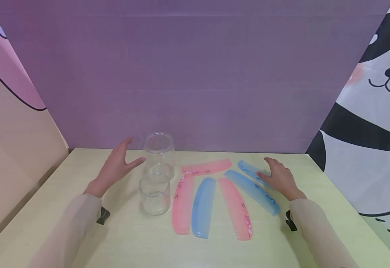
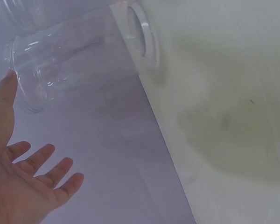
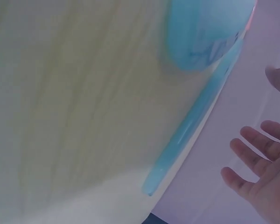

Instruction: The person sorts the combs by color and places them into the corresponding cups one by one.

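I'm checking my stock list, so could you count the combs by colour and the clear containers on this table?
Pink combs: 3
Blue combs: 3
Clear containers: 2
Total: 8

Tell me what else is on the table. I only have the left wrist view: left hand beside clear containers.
Observer: Six combs, spread out: three pink combs and three blue combs.
Operator: Where's the right hand?
Observer: In the head view, the right hand partly covers the farthest blue comb.
Operator: Is it holding that one?
Observer: No. The right wrist view shows its fingers spread, with a gap between them and the blue combs.
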Motion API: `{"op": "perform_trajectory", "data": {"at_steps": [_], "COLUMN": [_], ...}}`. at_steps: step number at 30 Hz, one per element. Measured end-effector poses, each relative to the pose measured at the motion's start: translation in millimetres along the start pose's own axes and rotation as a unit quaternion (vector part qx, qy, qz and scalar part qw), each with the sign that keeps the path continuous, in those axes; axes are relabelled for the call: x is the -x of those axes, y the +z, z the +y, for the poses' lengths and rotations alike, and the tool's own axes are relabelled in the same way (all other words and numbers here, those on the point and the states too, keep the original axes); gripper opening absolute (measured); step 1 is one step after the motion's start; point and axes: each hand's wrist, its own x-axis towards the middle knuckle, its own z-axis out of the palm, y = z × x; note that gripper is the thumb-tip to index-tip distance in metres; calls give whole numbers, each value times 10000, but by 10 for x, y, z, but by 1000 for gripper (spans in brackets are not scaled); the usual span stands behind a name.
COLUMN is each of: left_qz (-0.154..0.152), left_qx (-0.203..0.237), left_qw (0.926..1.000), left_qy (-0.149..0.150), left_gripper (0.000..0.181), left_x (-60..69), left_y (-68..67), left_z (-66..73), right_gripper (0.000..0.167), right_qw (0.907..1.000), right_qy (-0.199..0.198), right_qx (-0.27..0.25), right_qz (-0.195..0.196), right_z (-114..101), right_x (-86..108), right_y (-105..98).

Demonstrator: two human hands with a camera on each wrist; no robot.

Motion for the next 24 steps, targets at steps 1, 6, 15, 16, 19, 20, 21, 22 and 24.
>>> {"op": "perform_trajectory", "data": {"at_steps": [1,6,15,16,19,20,21,22,24], "left_qz": [4,54,-114,-148,-276,-316,-356,-391,-464], "left_qx": [63,497,1104,1148,1247,1274,1290,1317,1370], "left_qw": [10000,9987,9936,9931,9917,9913,9910,9905,9895], "left_qy": [4,76,191,202,154,131,100,82,21], "left_gripper": [87,85,85,85,87,88,89,90,91], "left_x": [-19,-133,-284,-294,-314,-319,-323,-330,-341], "left_y": [7,43,115,126,159,167,177,187,205], "left_z": [2,15,5,-2,-14,-16,-20,-25,-34], "right_gripper": [64,64,66,66,65,65,65,65,65], "right_qw": [10000,9993,9971,9967,9951,9945,9938,9932,9924], "right_qy": [26,138,196,195,212,224,228,235,235], "right_qx": [-23,-174,-105,-90,-101,-109,-117,-132,-161], "right_qz": [-58,-316,-731,-782,-959,-1021,-1079,-1133,-1193], "right_z": [4,35,120,126,126,124,124,122,114], "right_x": [-9,-30,-85,-91,-103,-105,-107,-110,-115], "right_y": [5,31,117,127,148,152,154,158,161]}}
